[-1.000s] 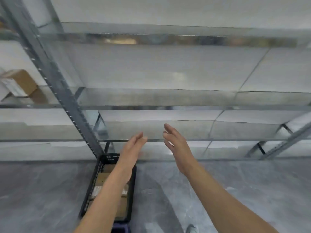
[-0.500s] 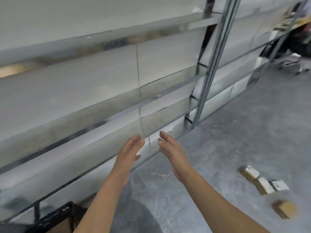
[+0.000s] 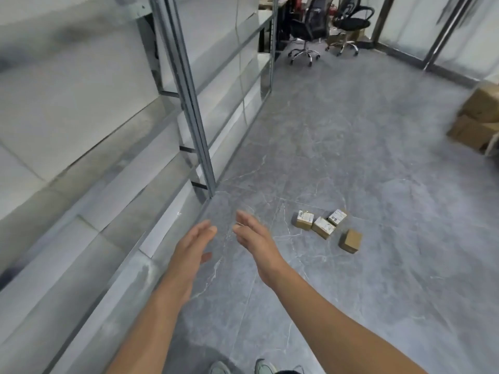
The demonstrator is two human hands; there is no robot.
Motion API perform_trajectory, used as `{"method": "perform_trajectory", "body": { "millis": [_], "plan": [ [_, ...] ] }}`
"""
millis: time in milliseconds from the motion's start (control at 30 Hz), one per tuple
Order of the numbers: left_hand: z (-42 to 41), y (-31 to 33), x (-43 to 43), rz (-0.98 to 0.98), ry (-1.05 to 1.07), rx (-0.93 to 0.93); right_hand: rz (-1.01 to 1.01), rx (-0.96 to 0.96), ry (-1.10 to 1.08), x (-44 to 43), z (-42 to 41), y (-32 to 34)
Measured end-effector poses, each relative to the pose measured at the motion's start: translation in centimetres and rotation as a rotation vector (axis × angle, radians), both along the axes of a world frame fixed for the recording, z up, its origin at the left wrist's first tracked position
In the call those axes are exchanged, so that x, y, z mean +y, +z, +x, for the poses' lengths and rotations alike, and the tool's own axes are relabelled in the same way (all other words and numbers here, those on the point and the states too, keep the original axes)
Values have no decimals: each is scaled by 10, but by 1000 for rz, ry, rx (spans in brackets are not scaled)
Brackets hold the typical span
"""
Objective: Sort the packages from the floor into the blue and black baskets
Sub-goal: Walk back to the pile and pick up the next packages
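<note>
At frame centre, the left hand (image 3: pixel 193 248) and right hand (image 3: pixel 253 238) hang empty, fingers relaxed; four packages (image 3: pixel 325 228) lie on the floor (image 3: pixel 351 157) to their right.

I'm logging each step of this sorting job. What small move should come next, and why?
Probably step toward the four small packages on the floor and lower the right hand to them: it is the nearer one, and both it and the left hand are open, holding nothing.
</note>
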State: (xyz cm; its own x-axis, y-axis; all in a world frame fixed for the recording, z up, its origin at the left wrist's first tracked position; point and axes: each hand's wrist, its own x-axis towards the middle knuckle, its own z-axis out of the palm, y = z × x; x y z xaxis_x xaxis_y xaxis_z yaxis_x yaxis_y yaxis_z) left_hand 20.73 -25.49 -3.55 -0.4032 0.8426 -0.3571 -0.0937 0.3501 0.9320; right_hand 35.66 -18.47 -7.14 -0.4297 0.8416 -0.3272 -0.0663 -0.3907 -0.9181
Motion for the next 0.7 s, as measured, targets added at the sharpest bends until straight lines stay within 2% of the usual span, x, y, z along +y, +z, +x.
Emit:
{"method": "perform_trajectory", "body": {
  "millis": [433, 700],
  "plan": [
    [26, -59, 134, -102, -426, -40, -149, -150, -372, 64, 48, -39],
    [35, -81, 209, -197, -547, -82, -210, -216, -528, 106, 70, -60]
  ]
}}
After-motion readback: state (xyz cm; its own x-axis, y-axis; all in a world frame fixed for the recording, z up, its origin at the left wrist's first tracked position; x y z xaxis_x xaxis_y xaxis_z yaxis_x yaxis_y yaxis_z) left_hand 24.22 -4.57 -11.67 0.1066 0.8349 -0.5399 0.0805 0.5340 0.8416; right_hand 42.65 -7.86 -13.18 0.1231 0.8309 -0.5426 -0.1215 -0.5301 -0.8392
